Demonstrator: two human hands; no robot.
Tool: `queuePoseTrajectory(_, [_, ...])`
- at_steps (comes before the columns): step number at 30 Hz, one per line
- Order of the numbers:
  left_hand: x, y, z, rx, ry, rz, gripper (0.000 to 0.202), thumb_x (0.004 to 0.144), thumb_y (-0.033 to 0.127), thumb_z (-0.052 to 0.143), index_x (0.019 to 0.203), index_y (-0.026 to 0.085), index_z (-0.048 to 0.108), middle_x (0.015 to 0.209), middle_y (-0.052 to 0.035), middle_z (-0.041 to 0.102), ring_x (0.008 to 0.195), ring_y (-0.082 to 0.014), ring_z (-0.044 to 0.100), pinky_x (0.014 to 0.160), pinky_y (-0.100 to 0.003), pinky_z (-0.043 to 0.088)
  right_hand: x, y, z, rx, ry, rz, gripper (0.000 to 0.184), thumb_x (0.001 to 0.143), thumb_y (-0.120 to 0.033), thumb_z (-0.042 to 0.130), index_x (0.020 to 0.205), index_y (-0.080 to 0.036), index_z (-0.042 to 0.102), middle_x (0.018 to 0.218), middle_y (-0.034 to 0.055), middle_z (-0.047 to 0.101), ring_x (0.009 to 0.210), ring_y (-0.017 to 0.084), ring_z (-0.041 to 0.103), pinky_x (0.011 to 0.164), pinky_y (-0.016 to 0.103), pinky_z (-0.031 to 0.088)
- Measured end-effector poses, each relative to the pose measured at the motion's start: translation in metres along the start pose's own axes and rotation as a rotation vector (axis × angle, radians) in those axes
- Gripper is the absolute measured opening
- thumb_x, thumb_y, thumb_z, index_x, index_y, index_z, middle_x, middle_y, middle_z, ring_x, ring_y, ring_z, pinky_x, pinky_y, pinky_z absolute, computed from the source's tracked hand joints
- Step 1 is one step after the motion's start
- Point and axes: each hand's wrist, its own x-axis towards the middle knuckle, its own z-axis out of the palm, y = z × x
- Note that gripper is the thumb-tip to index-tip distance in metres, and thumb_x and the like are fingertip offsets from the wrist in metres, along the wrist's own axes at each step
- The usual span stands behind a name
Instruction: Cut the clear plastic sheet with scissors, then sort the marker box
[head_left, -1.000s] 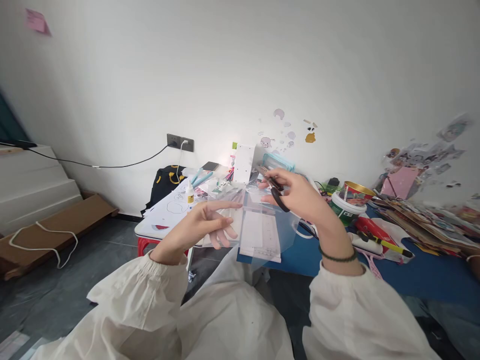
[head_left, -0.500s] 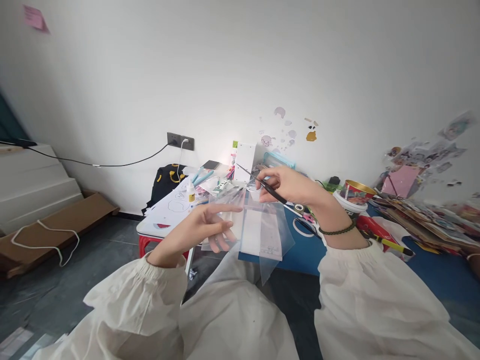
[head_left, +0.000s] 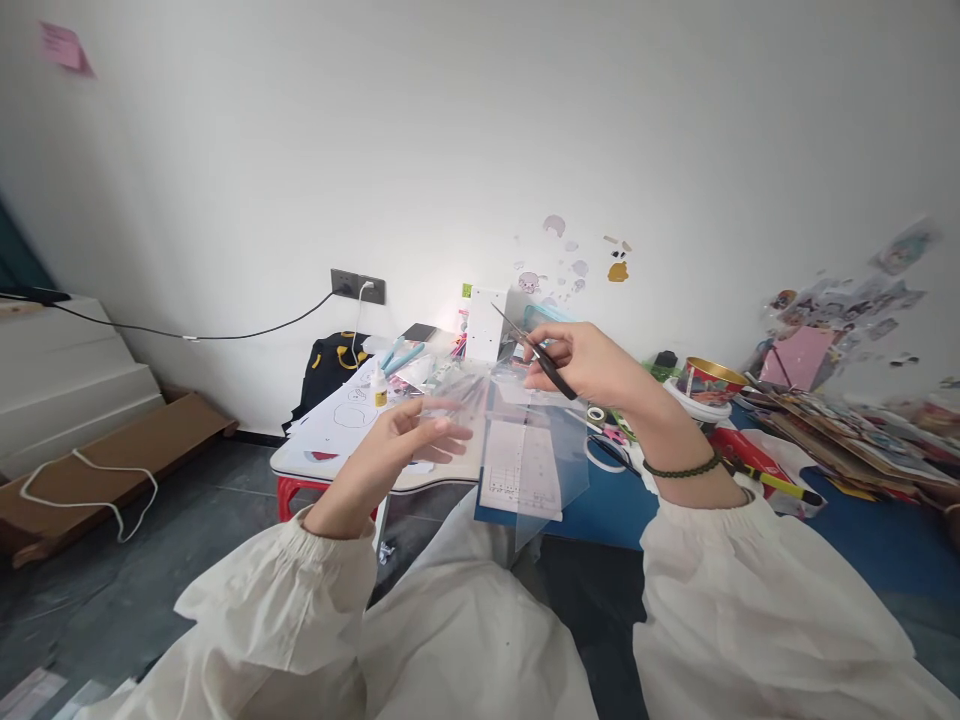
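My right hand (head_left: pixel 576 352) clasps black-handled scissors (head_left: pixel 556 377); my left hand (head_left: pixel 401 440) has parted fingers, grip indeterminate. Inadequate support could let the clear plastic sheet (head_left: pixel 571 465) slip.

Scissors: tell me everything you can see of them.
The scissors have a dark, probably plastic handle and slim, greyish, metal-looking blades. The right grip holds them in midair, fingers covering part of them. They slant, tip up and to the left in the picture, handle end down and to the right. The blades show as one thin line, so their opening can't be judged. Whether they touch the clear sheet isn't clear.
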Motion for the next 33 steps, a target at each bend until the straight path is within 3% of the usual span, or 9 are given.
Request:
queuePoseTrajectory(5, [0.002,-0.033,0.033,-0.525,0.167,0.189,0.042,0.063,0.037,0.078,0.1,0.021,0.067,0.1,-0.0074,0.073,0.099,-0.0199,0.065,0.083,-0.027,0.049,-0.011,0.001,0.0,0.127,0.14,0.028,0.027,0.064,-0.029,0.075,0.084,-0.018,0.06,0.065,-0.0008,0.062,0.06,0.014,0.055,0.055,0.026,0.041])
queuePoseTrajectory(8, [0.014,-0.037,0.062,-0.609,0.181,0.163,0.029,0.068,0.031,0.077,0.094,0.021,0.068,0.095,-0.0051,0.074,0.097,-0.0183,0.066,0.088,-0.028,0.048,-0.017,0.002,-0.003,0.148,0.207,0.02,0.031,0.062,-0.03,0.076,0.084,-0.018,0.06,0.068,0.0009,0.064,0.062,0.015,0.057,0.056,0.026,0.042])
queuePoseTrajectory(11, [0.032,-0.025,0.077,-0.587,0.221,0.131,0.02,0.069,0.03,0.076,0.084,0.019,0.068,0.086,-0.0029,0.074,0.088,-0.0171,0.069,0.082,-0.027,0.051,-0.019,0.006,-0.008,0.171,0.281,0.023,0.032,0.062,-0.034,0.078,0.082,-0.019,0.059,0.065,-0.001,0.061,0.057,0.012,0.053,0.053,0.025,0.041])
queuePoseTrajectory(14, [0.051,-0.009,0.075,-0.513,0.193,0.122,0.022,0.066,0.031,0.078,0.08,0.017,0.069,0.082,-0.003,0.074,0.079,-0.0156,0.069,0.074,-0.024,0.052,-0.022,0.015,-0.012,0.224,0.368,0.054,0.036,0.062,-0.041,0.078,0.085,-0.021,0.059,0.062,-0.0025,0.058,0.053,0.011,0.051,0.049,0.023,0.039])
queuePoseTrajectory(17, [0.07,0.008,0.065,-0.406,0.11,0.121,0.022,0.064,0.031,0.079,0.077,0.016,0.071,0.076,-0.0034,0.074,0.075,-0.0141,0.069,0.069,-0.021,0.052,-0.033,0.024,-0.007,0.304,0.59,0.052,0.036,0.066,-0.044,0.075,0.087,-0.022,0.058,0.071,0.0,0.062,0.06,0.013,0.055,0.051,0.023,0.041])
queuePoseTrajectory(20, [0.085,0.03,0.055,-0.275,-0.005,0.139,0.02,0.065,0.031,0.078,0.074,0.015,0.071,0.072,-0.0037,0.073,0.07,-0.0126,0.068,0.065,-0.019,0.052,-0.057,0.03,0.008,0.437,0.816,0.063,0.033,0.069,-0.045,0.072,0.088,-0.022,0.057,0.076,0.0024,0.064,0.056,0.012,0.051,0.045,0.023,0.037])
queuePoseTrajectory(25, [0.106,0.071,0.048,0.064,-0.15,0.135,0.021,0.064,0.032,0.08,0.074,0.015,0.072,0.075,-0.0076,0.074,0.071,-0.015,0.068,0.066,-0.022,0.054,-0.101,0.031,0.043,0.65,0.965,0.049,0.03,0.074,-0.04,0.069,0.096,-0.023,0.056,0.099,0.0092,0.068,0.054,0.01,0.049,0.042,0.023,0.034])
queuePoseTrajectory(28, [0.115,0.093,0.048,0.24,-0.226,0.165,0.019,0.063,0.03,0.08,0.071,0.015,0.073,0.073,-0.0093,0.074,0.069,-0.0172,0.068,0.064,-0.025,0.055,-0.112,0.028,0.063,0.692,0.951,0.026,0.028,0.076,-0.039,0.068,0.096,-0.024,0.056,0.096,0.0081,0.07,0.055,0.011,0.052,0.042,0.023,0.034])
queuePoseTrajectory(33, [0.109,0.121,0.06,0.411,-0.34,0.233,0.017,0.059,0.028,0.081,0.067,0.016,0.073,0.069,-0.0075,0.074,0.068,-0.0213,0.069,0.064,-0.031,0.057,-0.1,0.018,0.097,0.758,0.661,-0.044,0.036,0.074,-0.039,0.068,0.106,-0.025,0.057,0.103,0.009,0.069,0.063,0.014,0.055,0.05,0.026,0.043])
